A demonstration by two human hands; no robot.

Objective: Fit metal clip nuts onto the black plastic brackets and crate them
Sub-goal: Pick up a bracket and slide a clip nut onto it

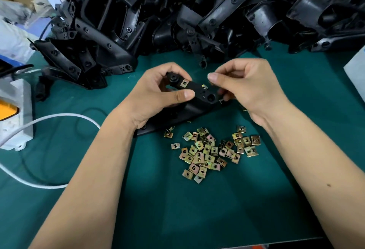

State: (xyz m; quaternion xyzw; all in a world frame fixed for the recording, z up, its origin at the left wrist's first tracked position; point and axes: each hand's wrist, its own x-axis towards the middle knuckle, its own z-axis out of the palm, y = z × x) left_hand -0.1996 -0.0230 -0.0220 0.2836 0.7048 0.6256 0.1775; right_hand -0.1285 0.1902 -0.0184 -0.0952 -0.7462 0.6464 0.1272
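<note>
1. My left hand (158, 90) grips the black bracket (194, 95) I am working on, fingers curled over its far end and thumb pressed on its top face. The bracket's near end rests on the green mat (197, 209), just beyond the loose heap of clip nuts (209, 154).
2. One clip nut (184, 83) already sits on the bracket's tab, beside my left thumb. A second nut (204, 86) shows at the bracket's far edge; whether it is fully seated I cannot tell.
3. My right hand (248, 89) is at the bracket's right end with fingers curled. Another nut (221, 101) peeps out under them, so I judge they are pinching it, though the grip itself is hidden.
4. So I take the step to be fitting nuts onto this one bracket, with crating not yet begun. No crate is in view.
5. The next move, I think, calls for lining the nut's open mouth up with the tab's edge and pushing it straight on until its hole meets the bracket's hole.
6. Beyond the bracket a big pile of black brackets (197, 12) covers the back of the mat.
7. Left of the bracket lie a white cable (59, 116) and a white box (17, 114) with an orange part.
</note>
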